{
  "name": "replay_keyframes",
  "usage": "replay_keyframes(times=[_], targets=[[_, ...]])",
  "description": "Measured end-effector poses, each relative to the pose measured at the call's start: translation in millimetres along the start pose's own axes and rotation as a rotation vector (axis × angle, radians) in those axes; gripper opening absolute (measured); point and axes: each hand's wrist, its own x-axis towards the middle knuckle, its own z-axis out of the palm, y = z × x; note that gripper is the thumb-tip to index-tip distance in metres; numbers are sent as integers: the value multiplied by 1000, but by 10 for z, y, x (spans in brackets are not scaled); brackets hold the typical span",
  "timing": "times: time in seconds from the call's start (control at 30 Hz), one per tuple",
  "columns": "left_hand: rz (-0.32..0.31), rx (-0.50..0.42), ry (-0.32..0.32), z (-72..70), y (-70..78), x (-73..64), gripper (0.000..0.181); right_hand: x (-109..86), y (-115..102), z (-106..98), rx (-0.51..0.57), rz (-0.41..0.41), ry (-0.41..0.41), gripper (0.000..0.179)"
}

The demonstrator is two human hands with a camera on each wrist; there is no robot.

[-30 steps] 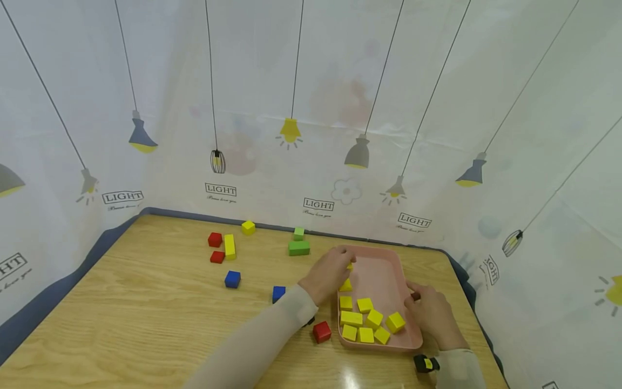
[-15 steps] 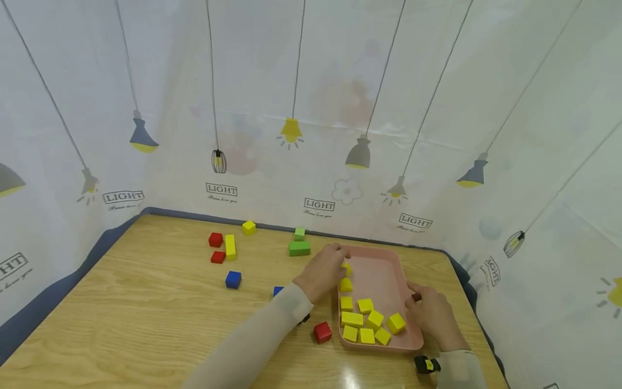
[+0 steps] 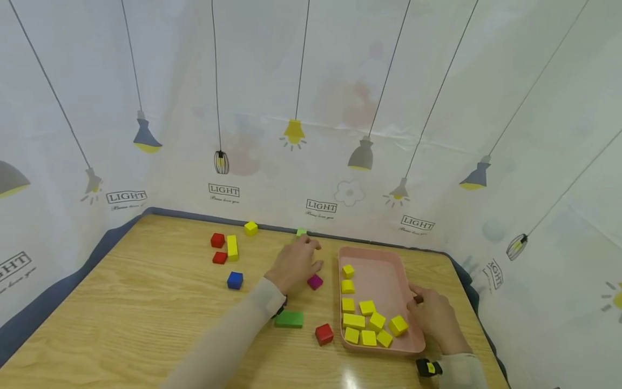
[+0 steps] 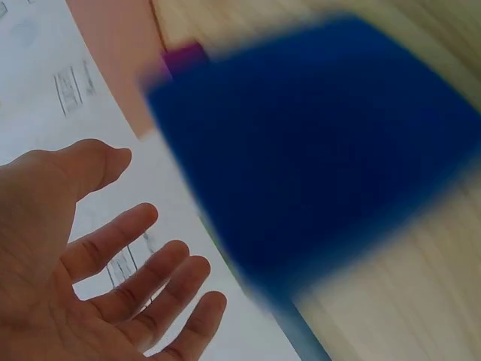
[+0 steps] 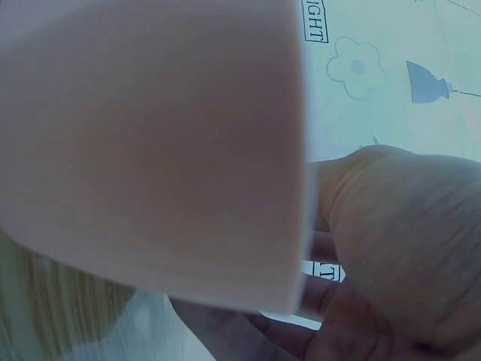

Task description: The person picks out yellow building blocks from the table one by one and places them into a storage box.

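My left hand (image 3: pixel 295 265) is over the table, left of the pink tray (image 3: pixel 405 281). Its fingers are spread and loosely bent, and its palm holds nothing in the left wrist view. A purple block (image 3: pixel 315 281) lies beside its thumb; a light green block (image 3: pixel 302 232) shows just past its fingertips. Close to the left wrist camera looms a blurred blue block (image 4: pixel 316 158). My right hand (image 3: pixel 434 316) holds the tray's right side, where the tray wall partly hides its fingers in the right wrist view. Several yellow blocks (image 3: pixel 353 321) lie in the tray's left and near parts.
On the table are a flat green block (image 3: pixel 289 319), a red block (image 3: pixel 324 334) near the tray, and a blue block (image 3: pixel 235 280). Farther left sit two red blocks (image 3: pixel 217 240), a long yellow block (image 3: pixel 232 248) and a yellow cube (image 3: pixel 250 228). A printed curtain (image 3: pixel 272 97) surrounds the table.
My left hand has let go of a yellow block at the tray's left wall and moved left, out over the table. The purple and flat green blocks are now uncovered. My right hand stays put.
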Motion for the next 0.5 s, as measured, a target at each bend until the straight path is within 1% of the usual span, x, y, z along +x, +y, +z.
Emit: replay_keyframes(times=[0.13,0.23,0.3,0.37,0.5], targets=[[-73,24,-23,-94,-241,-30,49,-1,-7,-6,-6,6,2,61],[-149,39,-33,-162,-436,-39,55,0,-6,-6,-11,11,0,61],[-199,43,-29,-207,-561,-58,59,0,-11,-4,-12,16,-4,61],[-238,44,-9,-249,-675,-91,62,3,-11,-2,-10,19,-7,61],[-285,44,26,-335,-840,-165,68,0,-16,0,-7,13,-6,61]])
